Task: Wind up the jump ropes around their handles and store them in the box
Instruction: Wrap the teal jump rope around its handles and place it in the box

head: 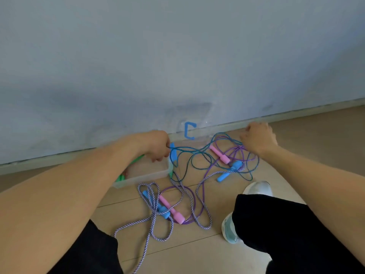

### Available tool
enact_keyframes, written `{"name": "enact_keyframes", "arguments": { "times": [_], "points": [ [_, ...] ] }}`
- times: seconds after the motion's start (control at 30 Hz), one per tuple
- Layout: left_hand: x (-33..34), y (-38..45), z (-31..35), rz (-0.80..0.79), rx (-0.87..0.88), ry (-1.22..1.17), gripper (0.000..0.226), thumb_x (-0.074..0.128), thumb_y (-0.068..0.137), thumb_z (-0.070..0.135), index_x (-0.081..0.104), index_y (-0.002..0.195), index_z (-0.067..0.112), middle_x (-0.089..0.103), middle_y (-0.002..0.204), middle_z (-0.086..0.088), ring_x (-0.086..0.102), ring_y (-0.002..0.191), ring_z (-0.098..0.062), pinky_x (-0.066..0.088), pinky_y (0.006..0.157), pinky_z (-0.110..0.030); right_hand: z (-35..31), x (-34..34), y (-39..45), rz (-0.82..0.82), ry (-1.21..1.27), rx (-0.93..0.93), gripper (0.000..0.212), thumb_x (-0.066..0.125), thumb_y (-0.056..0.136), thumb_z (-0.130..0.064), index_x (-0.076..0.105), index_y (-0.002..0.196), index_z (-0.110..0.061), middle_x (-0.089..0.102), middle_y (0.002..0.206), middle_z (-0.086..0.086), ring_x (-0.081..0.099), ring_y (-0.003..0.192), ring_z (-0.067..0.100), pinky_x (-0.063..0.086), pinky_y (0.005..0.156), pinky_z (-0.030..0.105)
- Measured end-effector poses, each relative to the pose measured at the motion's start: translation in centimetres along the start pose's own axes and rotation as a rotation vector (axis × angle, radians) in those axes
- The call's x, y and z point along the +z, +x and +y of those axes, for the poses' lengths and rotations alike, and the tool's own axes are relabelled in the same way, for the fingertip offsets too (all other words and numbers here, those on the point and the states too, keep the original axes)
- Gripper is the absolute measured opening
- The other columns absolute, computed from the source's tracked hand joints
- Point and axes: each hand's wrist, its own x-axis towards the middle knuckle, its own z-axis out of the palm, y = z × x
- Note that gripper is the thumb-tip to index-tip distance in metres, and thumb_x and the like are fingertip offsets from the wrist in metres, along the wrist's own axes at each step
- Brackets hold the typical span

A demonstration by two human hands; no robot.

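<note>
The left hand [156, 144] is curled in a grip on a thin teal-blue jump rope cord [189, 150] at the near right corner of a clear plastic storage box [150, 175], just beside a blue plastic handle [173, 154] that stands at that corner. Whether the fingers also touch that handle cannot be told. The right hand [257, 138] reaches towards the wall with its fingers bent, above the far loops of the tangle; whether it is grasping anything cannot be told.

From the left hand the teal cord runs right and loops over a thin purple cord [235, 150], a pink foam-grip handle [219, 154] and a light blue handle [229, 171], all lying in a heap on the pale wooden floor [197, 254].

The box sits on the floor against the grey wall [177, 56], with a green handle [136, 160] showing inside it. A clear lid with a blue clip [189, 131] leans on the wall behind.

Nearer the camera, a purple-and-white striped braided rope [152, 220] lies unwound, looped over a second pink handle [171, 209] and a second blue handle [157, 204].

A pale mint shoe [229, 230] and black trouser legs [276, 224] show at the bottom.
</note>
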Motion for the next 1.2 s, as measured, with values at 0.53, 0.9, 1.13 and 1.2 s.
{"name": "enact_keyframes", "arguments": {
  "times": [0.53,0.9,1.13,1.2],
  "points": [
    [1.3,3.9,-0.5,-0.067,-0.038,-0.091,0.029,0.038,0.1,0.017,0.064,0.1,0.003,0.076,0.075,-0.004,0.072,0.061,-0.024,0.05,0.049,-0.022,-10.9,27.8,-5.9,-0.535,0.32,-0.175,0.04,0.059,0.084,-0.013,0.056,0.124,-0.009,0.059,0.116,0.016,0.053,0.113,0.035,0.048,0.094,0.04],
    [-0.5,2.9,0.6,-0.055,0.013,0.033,0.028,0.049,0.097,0.022,0.072,0.096,0.005,0.076,0.086,-0.013,0.059,0.058,-0.023,0.049,0.06,-0.025,-10.5,21.8,-4.8,-0.609,0.088,-0.435,0.023,0.059,0.094,-0.03,0.065,0.083,-0.01,0.065,0.09,0.011,0.06,0.091,0.03,0.044,0.076,0.032],
    [-2.1,-1.6,2.3,0.235,0.087,-0.325,0.033,0.048,0.096,0.026,0.069,0.098,0.0,0.075,0.091,-0.013,0.069,0.07,-0.026,0.051,0.07,-0.028,-12.1,1.2,-6.0,-0.692,0.097,-0.677,0.02,0.054,0.095,-0.022,0.069,0.082,-0.02,0.066,0.063,-0.003,0.058,0.06,0.01,0.044,0.061,0.016],
    [-2.5,-3.0,2.4,0.28,0.084,-0.483,0.031,0.051,0.095,0.026,0.07,0.097,0.0,0.074,0.091,-0.013,0.066,0.067,-0.022,0.047,0.059,-0.026,-12.5,-3.7,-7.7,-0.648,0.261,-0.676,0.013,0.059,0.094,-0.021,0.071,0.093,-0.022,0.061,0.066,0.003,0.056,0.057,0.011,0.045,0.057,0.013]
  ]
}}
